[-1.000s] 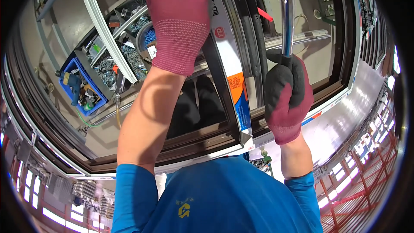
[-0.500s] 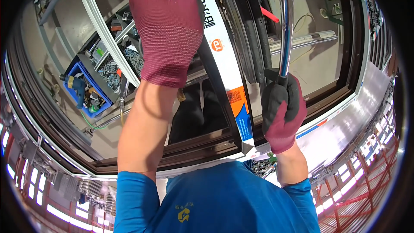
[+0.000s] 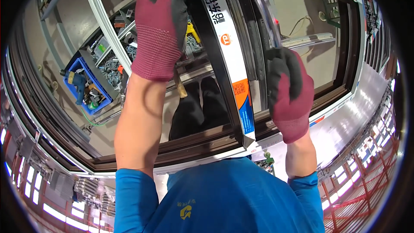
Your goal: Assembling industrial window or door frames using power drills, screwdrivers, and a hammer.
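Note:
My right hand (image 3: 290,92), in a maroon glove with dark grey coating, is closed round the grip of a hammer with a shiny metal shaft (image 3: 268,19). The shaft is blurred and rises to the top edge, where its head is not clearly seen. My left hand (image 3: 163,30), gloved alike, is beside the dark crossbar (image 3: 215,69) of a brown metal frame (image 3: 198,149). Its fingertips are cut off at the top edge, so its grip is hidden. White film with printed orange and blue patches (image 3: 235,64) covers the crossbar's top face.
Left under the frame are a blue bin (image 3: 92,111) with a power drill (image 3: 77,82), a tray of loose screws (image 3: 113,74) and a white profile (image 3: 103,21). A wooden handle (image 3: 180,87) and yellow tool (image 3: 193,32) show below my left hand. Stacked profiles (image 3: 379,47) stand right.
The hammer's shaft has tilted left and its head has gone up out of clear view. My right hand has moved slightly up and right. My left hand has shifted slightly left.

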Tool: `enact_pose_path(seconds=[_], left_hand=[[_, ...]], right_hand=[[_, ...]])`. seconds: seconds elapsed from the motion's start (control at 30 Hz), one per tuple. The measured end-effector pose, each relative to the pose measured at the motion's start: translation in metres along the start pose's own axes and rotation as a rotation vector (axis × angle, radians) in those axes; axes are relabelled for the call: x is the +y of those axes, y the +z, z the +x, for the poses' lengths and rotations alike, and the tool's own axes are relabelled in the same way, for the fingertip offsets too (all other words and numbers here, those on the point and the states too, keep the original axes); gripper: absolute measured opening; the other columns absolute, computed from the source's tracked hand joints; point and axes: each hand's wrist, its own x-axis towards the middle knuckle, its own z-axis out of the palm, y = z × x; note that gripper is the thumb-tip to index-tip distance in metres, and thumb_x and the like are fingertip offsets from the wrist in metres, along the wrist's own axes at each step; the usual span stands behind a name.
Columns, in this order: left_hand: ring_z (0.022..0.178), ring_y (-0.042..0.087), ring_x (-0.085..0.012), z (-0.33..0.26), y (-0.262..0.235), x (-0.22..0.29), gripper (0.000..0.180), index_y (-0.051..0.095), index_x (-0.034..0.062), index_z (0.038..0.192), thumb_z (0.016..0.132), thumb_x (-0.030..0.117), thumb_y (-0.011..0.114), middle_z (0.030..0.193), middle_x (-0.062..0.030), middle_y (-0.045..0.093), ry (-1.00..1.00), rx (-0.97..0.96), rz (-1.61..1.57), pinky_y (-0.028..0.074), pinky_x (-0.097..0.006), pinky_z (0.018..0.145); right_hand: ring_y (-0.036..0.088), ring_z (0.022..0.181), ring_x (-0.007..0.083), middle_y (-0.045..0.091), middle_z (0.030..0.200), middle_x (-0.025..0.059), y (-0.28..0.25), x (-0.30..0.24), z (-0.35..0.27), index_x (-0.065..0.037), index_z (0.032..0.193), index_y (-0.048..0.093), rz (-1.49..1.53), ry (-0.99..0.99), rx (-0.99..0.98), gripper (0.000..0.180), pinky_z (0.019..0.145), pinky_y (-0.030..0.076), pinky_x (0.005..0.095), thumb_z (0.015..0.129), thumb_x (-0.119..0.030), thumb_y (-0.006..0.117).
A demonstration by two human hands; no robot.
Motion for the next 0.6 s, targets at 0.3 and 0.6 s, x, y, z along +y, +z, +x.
enact_pose_path(seconds=[0.3,0.6], left_hand=[[0.103,0.063,-0.0194,0.006,0.007,-0.007,0.042,0.064,-0.0058,0.13,0.106,0.028,0.058,0.118,-0.0117,0.07,-0.054,0.012,-0.085,0.05,-0.032,0.093],[0.099,0.065,-0.0238,0.017,0.032,-0.017,0.055,0.056,-0.009,0.132,0.095,0.026,0.077,0.114,-0.0175,0.07,0.039,0.044,-0.365,0.052,-0.036,0.09]], right_hand=[[0.048,0.066,0.0026,0.06,0.078,0.0006,0.0,0.023,0.003,0.006,0.124,0.06,-0.227,-0.099,0.012,0.029,0.059,0.034,0.0203,0.11,-0.016,0.047],[0.042,0.061,0.0022,0.05,0.073,-0.004,-0.01,-0.002,-0.027,0.003,0.115,0.062,0.237,0.009,0.243,0.047,0.056,0.03,0.0202,0.109,-0.043,0.053]])
